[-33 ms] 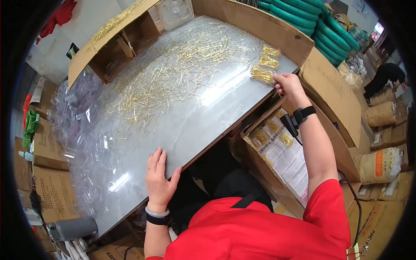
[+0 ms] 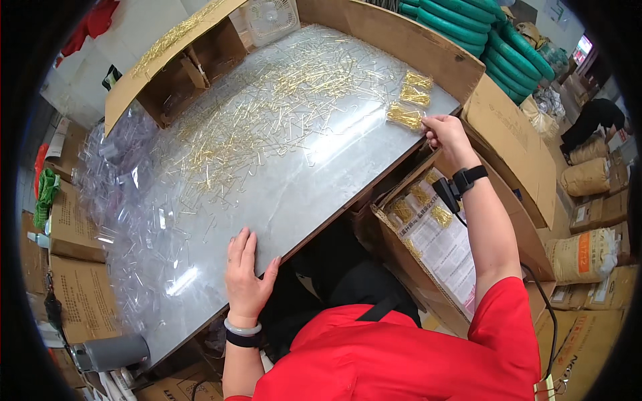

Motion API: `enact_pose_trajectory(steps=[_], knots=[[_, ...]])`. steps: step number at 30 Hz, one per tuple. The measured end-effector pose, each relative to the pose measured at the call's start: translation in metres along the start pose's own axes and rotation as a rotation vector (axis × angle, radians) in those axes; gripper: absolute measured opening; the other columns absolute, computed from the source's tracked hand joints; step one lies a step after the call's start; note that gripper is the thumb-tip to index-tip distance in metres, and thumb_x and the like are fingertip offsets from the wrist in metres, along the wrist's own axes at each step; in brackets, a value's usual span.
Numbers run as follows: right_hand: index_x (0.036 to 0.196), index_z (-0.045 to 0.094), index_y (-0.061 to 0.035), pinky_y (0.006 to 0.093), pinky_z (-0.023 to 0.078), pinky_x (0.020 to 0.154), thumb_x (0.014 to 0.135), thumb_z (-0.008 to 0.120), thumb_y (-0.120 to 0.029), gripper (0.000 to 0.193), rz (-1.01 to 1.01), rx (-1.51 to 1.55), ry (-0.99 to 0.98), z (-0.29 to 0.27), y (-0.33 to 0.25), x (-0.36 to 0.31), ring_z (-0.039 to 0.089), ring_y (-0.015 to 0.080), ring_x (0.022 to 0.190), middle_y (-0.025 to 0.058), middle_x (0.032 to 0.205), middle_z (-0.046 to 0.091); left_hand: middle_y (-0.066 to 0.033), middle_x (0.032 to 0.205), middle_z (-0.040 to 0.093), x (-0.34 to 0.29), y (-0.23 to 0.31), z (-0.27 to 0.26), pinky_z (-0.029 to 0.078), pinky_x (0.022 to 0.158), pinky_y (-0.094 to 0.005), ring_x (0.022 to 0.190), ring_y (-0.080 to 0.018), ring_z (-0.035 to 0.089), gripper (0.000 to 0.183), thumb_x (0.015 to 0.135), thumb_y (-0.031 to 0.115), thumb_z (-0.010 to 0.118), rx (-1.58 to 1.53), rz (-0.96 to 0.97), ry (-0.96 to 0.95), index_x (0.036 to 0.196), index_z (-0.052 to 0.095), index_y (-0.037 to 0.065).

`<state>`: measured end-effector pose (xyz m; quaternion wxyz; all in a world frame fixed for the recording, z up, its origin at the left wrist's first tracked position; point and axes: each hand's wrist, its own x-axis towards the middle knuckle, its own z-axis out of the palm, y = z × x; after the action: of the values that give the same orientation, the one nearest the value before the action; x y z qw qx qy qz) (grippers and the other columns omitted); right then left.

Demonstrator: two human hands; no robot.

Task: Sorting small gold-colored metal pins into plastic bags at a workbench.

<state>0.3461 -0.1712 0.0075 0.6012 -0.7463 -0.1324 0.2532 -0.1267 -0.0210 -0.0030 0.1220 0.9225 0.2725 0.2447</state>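
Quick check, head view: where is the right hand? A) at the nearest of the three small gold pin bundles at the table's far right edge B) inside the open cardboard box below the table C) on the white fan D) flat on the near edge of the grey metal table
A: the right hand has its fingertips at the nearest small gold pin bundle on the grey metal table, while the left hand lies flat on the near edge.

No change shows between the earlier picture and this one. The left hand [image 2: 246, 277] lies flat at the same spot on the near edge of the table [image 2: 301, 194]. The right hand [image 2: 447, 137] has its fingertips at the same place, against the nearest bundle of gold pins [image 2: 404, 117] at the far right. None of the pins shifts.
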Motion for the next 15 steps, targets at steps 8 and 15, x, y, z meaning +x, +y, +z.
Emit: enact_pose_trajectory(steps=[8, 15], knots=[[0.1, 0.069, -0.0023, 0.019, 0.04, 0.052, 0.099, 0.065, -0.017, 0.015, -0.049, 0.062, 0.029, -0.019, 0.013, -0.049, 0.05, 0.003, 0.06, -0.0033, 0.078, 0.064, -0.0224, 0.144, 0.052, 0.002, 0.003, -0.001, 0.04, 0.113, -0.0488, 0.132, -0.0436, 0.05, 0.058, 0.085, 0.019, 0.077, -0.01, -0.01, -0.02, 0.134, 0.056, -0.005], [0.097, 0.069, -0.0041, 0.0205, 0.04, 0.048, 0.099, 0.065, -0.018, 0.015, 0.054, 0.073, 0.102, -0.067, 0.075, -0.126, 0.051, 0.003, 0.057, -0.0026, 0.078, 0.066, -0.0199, 0.147, 0.051, -0.004, 0.003, 0.0, 0.038, 0.114, -0.0486, 0.135, -0.0442, 0.047, 0.058, 0.086, 0.016, 0.075, 0.036, -0.052, -0.053, 0.137, 0.055, -0.003]])
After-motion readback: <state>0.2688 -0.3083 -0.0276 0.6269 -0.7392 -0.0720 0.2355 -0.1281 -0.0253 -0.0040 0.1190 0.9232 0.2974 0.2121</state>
